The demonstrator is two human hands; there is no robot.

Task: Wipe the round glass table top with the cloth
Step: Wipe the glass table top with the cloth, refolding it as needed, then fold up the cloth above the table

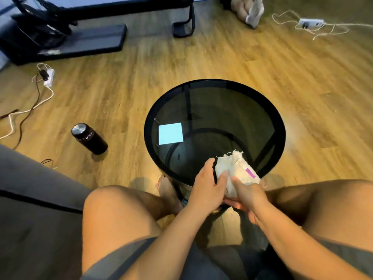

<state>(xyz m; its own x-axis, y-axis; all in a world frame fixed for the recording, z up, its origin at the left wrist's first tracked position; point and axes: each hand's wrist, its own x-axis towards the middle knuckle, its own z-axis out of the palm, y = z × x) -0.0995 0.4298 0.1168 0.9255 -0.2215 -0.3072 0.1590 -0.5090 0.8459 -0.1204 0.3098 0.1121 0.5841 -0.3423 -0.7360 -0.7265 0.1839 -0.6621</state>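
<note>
White, soft cloth [236, 174] is being bunched by both hands' closed fingers [222, 177] at lower centre, over the glass counter [214, 110]; likely light, best gripped wadded.

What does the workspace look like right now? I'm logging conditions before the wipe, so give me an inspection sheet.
Surface: round glass table top, dark tinted, showing a bright square reflection.
Job's things: white cloth bunched at the near rim.
Clutter: nothing seen on the glass; dark bottle on the floor to the left.
Grippers: left hand and right hand both hold the cloth.
Cables: power strip with cords far left; another power strip far right.
Surroundings: wooden floor, grey sofa, black frame.
</note>
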